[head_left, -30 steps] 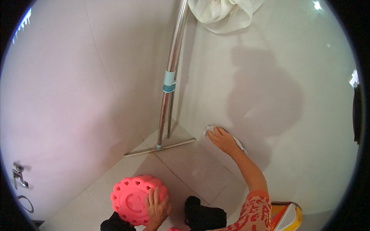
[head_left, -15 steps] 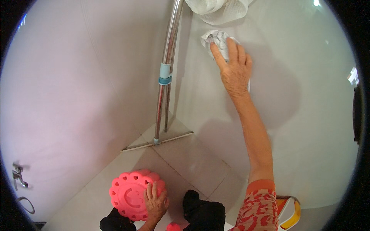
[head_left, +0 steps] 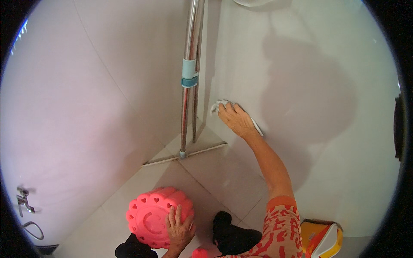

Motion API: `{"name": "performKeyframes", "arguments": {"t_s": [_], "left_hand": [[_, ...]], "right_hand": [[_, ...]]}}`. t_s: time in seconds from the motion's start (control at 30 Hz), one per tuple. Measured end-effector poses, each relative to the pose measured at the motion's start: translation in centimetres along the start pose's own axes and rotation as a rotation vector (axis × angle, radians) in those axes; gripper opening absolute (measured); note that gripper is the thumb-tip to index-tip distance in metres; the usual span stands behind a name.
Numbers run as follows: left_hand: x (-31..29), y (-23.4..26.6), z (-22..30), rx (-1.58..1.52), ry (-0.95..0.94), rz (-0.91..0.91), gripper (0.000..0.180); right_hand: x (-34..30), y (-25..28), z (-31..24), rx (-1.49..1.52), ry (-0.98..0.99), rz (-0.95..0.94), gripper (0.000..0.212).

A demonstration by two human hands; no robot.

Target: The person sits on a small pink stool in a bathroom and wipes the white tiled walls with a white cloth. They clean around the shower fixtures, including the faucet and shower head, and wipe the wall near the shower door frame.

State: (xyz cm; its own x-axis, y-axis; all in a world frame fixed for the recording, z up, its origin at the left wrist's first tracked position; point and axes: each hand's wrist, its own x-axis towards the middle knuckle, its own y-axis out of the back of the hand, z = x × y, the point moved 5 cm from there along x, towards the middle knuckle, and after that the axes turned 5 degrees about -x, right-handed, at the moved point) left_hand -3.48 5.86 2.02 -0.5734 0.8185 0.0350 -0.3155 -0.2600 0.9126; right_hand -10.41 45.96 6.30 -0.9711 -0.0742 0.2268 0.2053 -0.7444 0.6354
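My right hand [head_left: 236, 120] presses a crumpled white cloth [head_left: 218, 104] flat against the right-hand wall [head_left: 318, 86], low down near the corner. The cloth shows past my fingertips, and a strip of it sticks out beside the wrist. Low in the view, my left hand [head_left: 180, 230] lies with fingers extended on a round pink plastic stool [head_left: 148, 217]. Heart-shaped cutouts run around the stool's scalloped rim, and its top has a smiling face. Just left of the cloth, a floor squeegee [head_left: 185, 116] with a metal pole and light-blue collar leans in the corner.
The squeegee's blade [head_left: 206, 149] rests on the tiled floor [head_left: 215, 180], with a second thin pole [head_left: 195, 116] behind. A tap [head_left: 25, 201] juts from the left wall. By my right sleeve stands a yellow and white container [head_left: 331, 241]. Pale material [head_left: 254, 2] shows at the top edge.
My right hand has moved down the wall and a little left with the cloth. My left hand stays on the stool. The whole view has shifted slightly.
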Motion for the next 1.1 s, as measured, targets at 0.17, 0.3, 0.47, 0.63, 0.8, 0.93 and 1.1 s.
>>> {"name": "performKeyframes", "arguments": {"t_s": [0.17,0.3,0.47,0.63,0.8,0.93,1.1], "left_hand": [[-0.3,-0.4,-0.2,-0.012,0.010,0.009,0.031],[-0.3,-0.5,-0.3,-0.020,-0.004,0.033,0.032],[-0.1,-0.4,0.1,-0.046,-0.014,0.051,0.034],[0.1,-0.1,0.4,-0.053,-0.041,0.034,0.037],[-0.2,-0.1,0.2,-0.060,-0.060,0.047,0.035],[-0.2,0.7,1.0,-0.053,-0.014,0.002,0.034],[0.2,1.3,1.6,0.166,-0.164,0.037,0.042]], "right_hand": [[-6.2,-2.0,-4.3,-0.005,0.095,-0.168,0.037],[-11.4,-1.5,-5.3,-0.008,0.124,-0.121,0.036],[-10.6,1.8,-1.6,-0.079,-0.077,0.020,0.036],[-7.8,8.4,6.7,-0.106,-0.381,0.179,0.036],[-9.8,14.8,12.7,-0.314,-0.720,0.508,0.033],[-13.5,17.6,15.3,-0.429,-0.930,0.664,0.032],[-10.3,14.3,12.9,-0.367,-0.898,0.620,0.035]]}}
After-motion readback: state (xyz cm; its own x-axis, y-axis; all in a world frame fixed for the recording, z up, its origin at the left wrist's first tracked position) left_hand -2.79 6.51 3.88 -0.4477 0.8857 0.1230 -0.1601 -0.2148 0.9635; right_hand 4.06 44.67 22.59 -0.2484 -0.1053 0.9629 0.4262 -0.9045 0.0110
